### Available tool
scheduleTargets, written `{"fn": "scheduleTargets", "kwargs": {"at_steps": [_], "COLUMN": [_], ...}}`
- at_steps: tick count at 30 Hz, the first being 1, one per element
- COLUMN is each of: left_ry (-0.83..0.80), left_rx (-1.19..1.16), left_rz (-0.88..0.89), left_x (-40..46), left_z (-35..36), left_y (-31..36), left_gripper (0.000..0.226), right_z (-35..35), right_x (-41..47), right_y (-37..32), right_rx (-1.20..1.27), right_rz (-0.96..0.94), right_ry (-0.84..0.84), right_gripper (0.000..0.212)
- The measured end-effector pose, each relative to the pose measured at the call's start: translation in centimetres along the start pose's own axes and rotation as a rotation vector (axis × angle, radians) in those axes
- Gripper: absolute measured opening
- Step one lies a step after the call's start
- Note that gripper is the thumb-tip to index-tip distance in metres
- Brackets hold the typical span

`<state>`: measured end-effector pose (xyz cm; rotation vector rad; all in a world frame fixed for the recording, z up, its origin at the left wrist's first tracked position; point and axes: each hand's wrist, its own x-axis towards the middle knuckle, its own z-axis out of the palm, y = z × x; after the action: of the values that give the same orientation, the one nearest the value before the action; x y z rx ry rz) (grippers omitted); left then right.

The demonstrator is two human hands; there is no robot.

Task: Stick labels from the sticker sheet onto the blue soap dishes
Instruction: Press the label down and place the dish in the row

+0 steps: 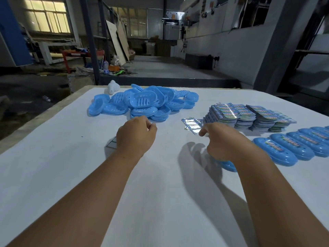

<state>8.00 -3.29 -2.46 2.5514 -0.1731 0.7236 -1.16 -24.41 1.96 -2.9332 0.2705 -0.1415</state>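
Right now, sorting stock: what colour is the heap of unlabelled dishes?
Light blue heap of dishes, head view.

The scene is dimly lit, with a cool bluish cast. Daylight is admitted through a window point(47, 18) at far left, which is blown out to pale yellow. The white table point(53, 175) is the brightest surface and is evenly lit. Soft dark shadows are thrown to the left beneath the right hand point(226, 141), and a fainter one beneath the left hand point(136, 136). Glare is seen on the glossy sticker sheet point(192, 124) and the stacks point(249, 115) beside it. Strong wide-angle distortion is shown: the posts and the wall at right are bent and tilted. The far hall is rendered murky and soft, with little detail
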Motion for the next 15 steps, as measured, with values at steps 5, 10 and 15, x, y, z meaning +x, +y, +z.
{"fn": "scheduleTargets", "kwargs": {"at_steps": [5,10,15], "left_ry": [-0.020,-0.305,-0.305], "left_rx": [0.137,0.237,0.272], "left_rz": [0.065,0.025,0.010], "left_x": [1.6,2.2,2.3], "left_z": [-0.3,0.2,0.3], "left_y": [-1.2,-2.4,-2.2], "left_gripper": [0.032,0.050,0.053], "right_z": [0.9,1.8,2.1], "right_x": [0.3,0.8,0.8], "right_y": [-0.9,-1.7,-2.0], "right_rx": [0.078,0.115,0.169], "right_rz": [-0.040,-0.068,-0.074], "right_ry": [0.042,0.107,0.172], "right_gripper": [0.054,0.044,0.039]}}
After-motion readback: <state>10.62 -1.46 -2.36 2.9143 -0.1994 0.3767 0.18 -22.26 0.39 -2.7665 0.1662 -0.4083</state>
